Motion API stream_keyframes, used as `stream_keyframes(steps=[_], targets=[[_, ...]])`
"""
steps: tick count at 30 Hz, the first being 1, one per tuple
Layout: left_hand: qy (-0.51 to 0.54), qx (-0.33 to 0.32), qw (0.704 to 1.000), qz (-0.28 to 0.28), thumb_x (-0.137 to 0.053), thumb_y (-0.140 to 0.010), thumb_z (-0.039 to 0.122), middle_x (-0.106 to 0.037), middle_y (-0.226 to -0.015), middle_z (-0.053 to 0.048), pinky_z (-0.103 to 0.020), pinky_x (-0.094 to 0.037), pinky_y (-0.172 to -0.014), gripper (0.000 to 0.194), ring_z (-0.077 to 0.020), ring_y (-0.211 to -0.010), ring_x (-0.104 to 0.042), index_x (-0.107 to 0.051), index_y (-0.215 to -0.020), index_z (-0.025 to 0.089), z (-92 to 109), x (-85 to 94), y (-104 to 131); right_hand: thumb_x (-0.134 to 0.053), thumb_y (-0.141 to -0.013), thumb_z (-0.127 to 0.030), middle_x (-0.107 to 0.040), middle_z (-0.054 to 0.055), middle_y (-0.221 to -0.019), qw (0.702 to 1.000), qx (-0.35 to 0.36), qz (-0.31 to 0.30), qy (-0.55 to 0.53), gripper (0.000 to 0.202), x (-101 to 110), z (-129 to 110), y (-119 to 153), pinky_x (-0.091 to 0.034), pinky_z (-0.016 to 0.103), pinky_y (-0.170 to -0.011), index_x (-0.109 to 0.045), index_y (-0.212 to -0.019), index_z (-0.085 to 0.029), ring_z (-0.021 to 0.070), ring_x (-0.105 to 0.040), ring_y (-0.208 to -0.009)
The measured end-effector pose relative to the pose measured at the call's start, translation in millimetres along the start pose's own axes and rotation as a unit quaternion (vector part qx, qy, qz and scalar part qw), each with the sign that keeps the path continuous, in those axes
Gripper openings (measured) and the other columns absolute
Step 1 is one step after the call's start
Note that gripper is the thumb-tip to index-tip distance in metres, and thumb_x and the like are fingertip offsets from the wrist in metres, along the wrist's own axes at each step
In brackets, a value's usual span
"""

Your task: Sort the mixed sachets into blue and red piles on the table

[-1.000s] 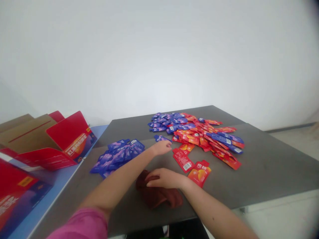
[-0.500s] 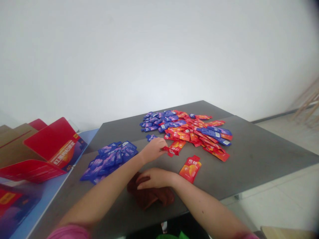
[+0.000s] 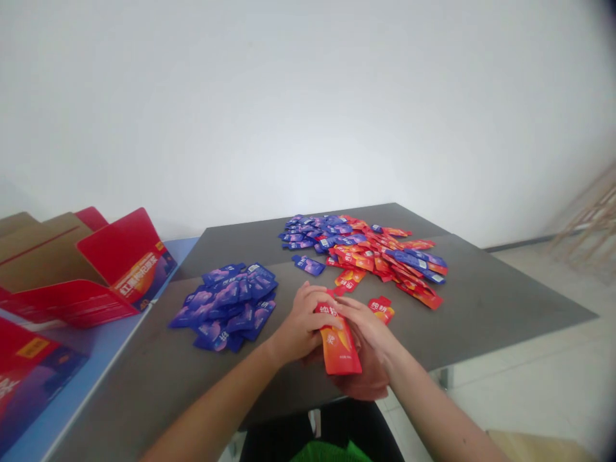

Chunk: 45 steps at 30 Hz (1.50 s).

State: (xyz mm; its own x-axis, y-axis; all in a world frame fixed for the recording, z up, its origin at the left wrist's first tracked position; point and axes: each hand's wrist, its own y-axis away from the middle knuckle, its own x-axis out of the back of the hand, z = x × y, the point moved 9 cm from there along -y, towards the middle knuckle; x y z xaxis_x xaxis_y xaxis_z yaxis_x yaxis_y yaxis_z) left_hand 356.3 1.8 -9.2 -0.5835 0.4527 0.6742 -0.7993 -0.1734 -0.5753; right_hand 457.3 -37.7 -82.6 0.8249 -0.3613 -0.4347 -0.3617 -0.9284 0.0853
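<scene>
Between my hands, over the near edge of the table, is a red-orange pouch [image 3: 342,353] with its printed side up. My left hand [image 3: 297,324] is closed on the pouch's left side, thumb across its front. From the right, my right hand [image 3: 371,326] lays its fingers over the pouch's upper part and holds a brown cloth [image 3: 368,375], which hangs behind and under the pouch. Just beyond my right hand lies another red pouch [image 3: 382,309], partly covered. A blue-purple pouch pile [image 3: 228,305] sits left of my left hand.
A larger heap of blue and red pouches [image 3: 366,250] spreads across the far part of the dark table [image 3: 495,289]. One loose blue pouch [image 3: 308,264] lies before it. Open red cartons [image 3: 120,263] stand at the left on a blue surface. A white wall [image 3: 308,115] rises behind.
My left hand has brought a red pouch from near the heap back toward me. My right hand has lifted the brown cloth off the table and now meets the pouch with it.
</scene>
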Motion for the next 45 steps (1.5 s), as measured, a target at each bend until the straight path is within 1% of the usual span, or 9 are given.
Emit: stream_keyframes(steps=[4,9,12,18,26,29,33,36,45], targets=[[0.186,0.145,0.967,0.097,-0.066,-0.082,0.03,-0.049,-0.138,-0.006,-0.045,-0.024,-0.113,0.029,-0.0268,-0.133,-0.038,-0.069,-0.11,0.032,-23,-5.7,14,-0.076,-0.063,-0.038,-0.074,0.007,-0.102,0.992,0.021,0.12,0.016,0.041,28,-2,8,-0.052,0.041,-0.086,-0.068,-0.099,-0.02,0.0282,-0.069,-0.094],[0.58,0.355,0.724,0.118,-0.055,-0.09,0.042,-0.063,-0.124,-0.011,-0.04,-0.045,-0.098,0.039,-0.0254,-0.113,-0.06,-0.06,-0.123,0.021,-45,-57.5,43,-0.071,-0.068,-0.041,-0.073,0.008,-0.102,0.958,0.103,0.218,0.153,0.037,33,-16,13,-0.049,0.042,-0.091,-0.069,-0.098,-0.02,0.0276,-0.066,-0.099],[0.644,0.389,0.651,0.105,-0.06,-0.088,0.036,-0.07,-0.109,-0.012,-0.036,-0.052,-0.087,0.032,-0.0236,-0.095,-0.068,-0.065,-0.113,0.016,-46,-73.0,49,-0.065,-0.076,-0.044,-0.072,0.009,-0.105,0.919,0.167,0.235,0.27,0.033,28,-29,22,-0.045,0.043,-0.096,-0.07,-0.097,-0.019,0.0271,-0.064,-0.103],[0.656,0.376,0.628,0.182,-0.065,-0.085,0.034,-0.07,-0.112,-0.011,-0.033,-0.051,-0.088,0.033,-0.0224,-0.099,-0.067,-0.065,-0.112,0.016,-53,-66.0,52,-0.054,-0.085,-0.043,-0.063,0.01,-0.121,0.808,0.299,0.367,0.351,0.037,31,-63,74,-0.041,0.044,-0.101,-0.064,-0.114,-0.022,0.0273,-0.056,-0.114],[0.658,0.35,0.624,0.233,-0.065,-0.083,0.035,-0.073,-0.094,-0.005,-0.028,-0.053,-0.076,0.027,-0.0183,-0.082,-0.069,-0.066,-0.102,0.015,-62,-39.6,43,-0.05,-0.066,-0.011,-0.069,0.001,-0.093,0.844,0.177,-0.004,0.506,0.04,-70,11,68,-0.051,0.029,-0.079,-0.074,-0.092,-0.03,0.0193,-0.065,-0.086],[0.631,0.345,0.624,0.307,-0.056,-0.09,0.029,-0.071,-0.096,-0.005,-0.025,-0.053,-0.075,0.02,-0.0139,-0.08,-0.068,-0.065,-0.101,0.015,-79,-17.4,47,-0.048,-0.068,-0.014,-0.071,0.002,-0.096,0.856,0.183,0.058,0.48,0.035,-32,-5,83,-0.051,0.031,-0.083,-0.074,-0.087,-0.028,0.0209,-0.065,-0.092],[0.636,0.401,0.566,0.337,-0.047,-0.094,0.02,-0.071,-0.091,-0.005,-0.024,-0.054,-0.072,0.019,-0.012,-0.074,-0.067,-0.065,-0.097,0.014,-95,-24.3,57,-0.048,-0.079,-0.03,-0.066,0.004,-0.12,0.778,0.2,0.275,0.529,0.035,64,-58,95,-0.044,0.04,-0.098,-0.07,-0.107,-0.027,0.0263,-0.058,-0.114],[0.641,0.426,0.537,0.346,-0.046,-0.094,0.017,-0.071,-0.089,-0.005,-0.023,-0.054,-0.069,0.02,-0.0119,-0.072,-0.067,-0.065,-0.095,0.014,-100,-30.7,62,-0.048,-0.079,-0.028,-0.062,0.005,-0.131,0.744,0.095,0.236,0.618,0.044,98,-53,72,-0.043,0.046,-0.098,-0.066,-0.119,-0.029,0.0305,-0.057,-0.118],[0.634,0.383,0.538,0.401,-0.043,-0.096,0.018,-0.072,-0.091,-0.006,-0.023,-0.055,-0.069,0.023,-0.0117,-0.075,-0.068,-0.065,-0.098,0.011,-101,-1.3,57,-0.052,-0.074,-0.021,-0.065,0.001,-0.128,0.733,0.07,0.033,0.676,0.045,11,7,31,-0.044,0.042,-0.097,-0.07,-0.114,-0.031,0.0291,-0.059,-0.117]])
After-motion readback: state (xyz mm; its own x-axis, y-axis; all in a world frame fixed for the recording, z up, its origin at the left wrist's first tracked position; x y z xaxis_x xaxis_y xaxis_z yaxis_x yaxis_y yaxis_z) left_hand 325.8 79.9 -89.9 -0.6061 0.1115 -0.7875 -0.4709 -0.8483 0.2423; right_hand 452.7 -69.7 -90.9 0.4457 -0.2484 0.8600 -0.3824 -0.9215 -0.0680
